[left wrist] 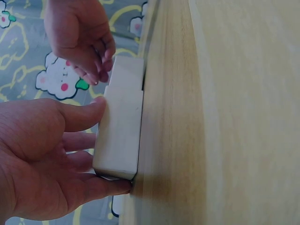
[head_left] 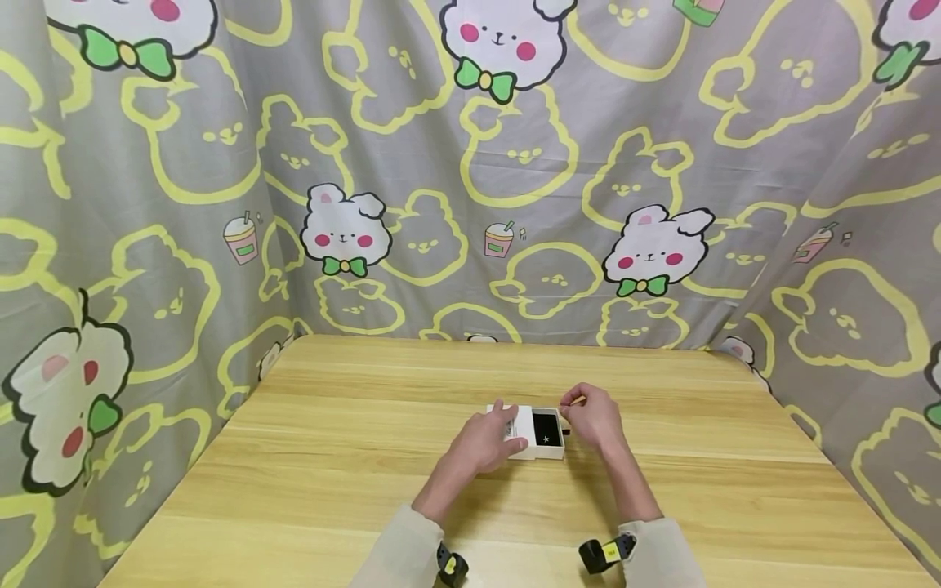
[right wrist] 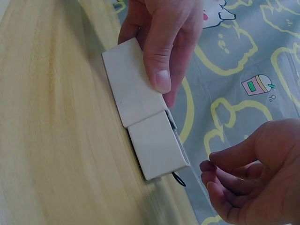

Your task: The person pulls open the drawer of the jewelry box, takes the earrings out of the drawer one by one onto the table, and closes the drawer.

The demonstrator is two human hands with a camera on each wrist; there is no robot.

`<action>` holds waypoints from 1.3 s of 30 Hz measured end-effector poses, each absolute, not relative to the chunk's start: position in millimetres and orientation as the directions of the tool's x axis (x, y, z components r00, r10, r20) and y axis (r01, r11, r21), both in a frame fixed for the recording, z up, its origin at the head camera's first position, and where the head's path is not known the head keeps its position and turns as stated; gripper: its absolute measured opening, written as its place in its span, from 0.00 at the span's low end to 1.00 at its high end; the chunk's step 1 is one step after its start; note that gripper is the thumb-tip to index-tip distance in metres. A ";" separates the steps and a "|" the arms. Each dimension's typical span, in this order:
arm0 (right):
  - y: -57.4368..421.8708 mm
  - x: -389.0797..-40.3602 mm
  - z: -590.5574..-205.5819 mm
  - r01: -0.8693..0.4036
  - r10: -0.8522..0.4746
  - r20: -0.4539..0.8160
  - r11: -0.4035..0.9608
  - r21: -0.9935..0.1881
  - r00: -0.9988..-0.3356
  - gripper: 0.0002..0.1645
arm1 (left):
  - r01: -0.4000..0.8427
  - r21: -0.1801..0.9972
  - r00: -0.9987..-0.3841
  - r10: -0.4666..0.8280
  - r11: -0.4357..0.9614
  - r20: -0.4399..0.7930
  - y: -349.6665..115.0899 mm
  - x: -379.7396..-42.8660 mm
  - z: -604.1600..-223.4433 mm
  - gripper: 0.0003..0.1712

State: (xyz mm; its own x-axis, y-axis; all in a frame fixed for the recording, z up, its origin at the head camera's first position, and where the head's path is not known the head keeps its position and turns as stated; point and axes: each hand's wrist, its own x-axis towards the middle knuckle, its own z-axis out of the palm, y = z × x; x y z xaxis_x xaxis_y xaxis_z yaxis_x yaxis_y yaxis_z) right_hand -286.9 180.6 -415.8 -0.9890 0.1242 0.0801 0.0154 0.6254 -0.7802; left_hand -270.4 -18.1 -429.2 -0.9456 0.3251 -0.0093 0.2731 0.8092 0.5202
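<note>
A white drawer-style box [head_left: 523, 431] lies on the table, its inner tray [head_left: 556, 451] slid partway out to the right. In the tray is a black insert [head_left: 546, 429] with a small white star [head_left: 546, 439] on it. My left hand [head_left: 481, 441] grips the outer sleeve [left wrist: 119, 131], thumb along one side and fingers round the closed end. A black ribbon pull loop [right wrist: 179, 179] sticks out from the tray's end. Just beyond it, my right hand [head_left: 594, 416] is apart from the box, thumb and fingertips brought together; I cannot tell whether they pinch something tiny.
The wooden table [head_left: 331, 490] runs back to a grey patterned curtain [head_left: 419, 204], which also hangs along the left and right sides. Each wrist wears a black strapped camera, such as the right one [head_left: 591, 557], near the beige sleeves [head_left: 665, 555].
</note>
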 end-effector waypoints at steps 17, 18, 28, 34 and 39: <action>207.7 -286.0 -417.0 -0.005 0.167 0.158 0.675 -0.738 -0.973 0.08 | 0.280 0.523 -0.943 0.333 0.805 -0.008 -16.8 -271.5 -432.3 0.37; 209.5 -286.1 -417.6 0.002 0.175 0.159 0.679 -0.734 -0.972 0.08 | 0.281 0.520 -0.943 0.333 0.806 -0.005 -16.7 -271.3 -432.1 0.37; 221.2 -290.9 -425.1 0.023 0.200 0.166 0.701 -0.713 -0.965 0.06 | 0.275 0.523 -0.945 0.327 0.807 -0.009 -17.1 -271.6 -432.0 0.37; 224.9 -290.9 -427.0 0.037 0.197 0.148 0.713 -0.701 -0.969 0.06 | 0.272 0.528 -0.945 0.327 0.804 -0.012 -17.4 -271.5 -431.6 0.37; 228.0 -290.4 -428.8 0.052 0.198 0.135 0.724 -0.688 -0.971 0.08 | 0.277 0.521 -0.944 0.330 0.807 -0.008 -17.6 -271.5 -431.6 0.37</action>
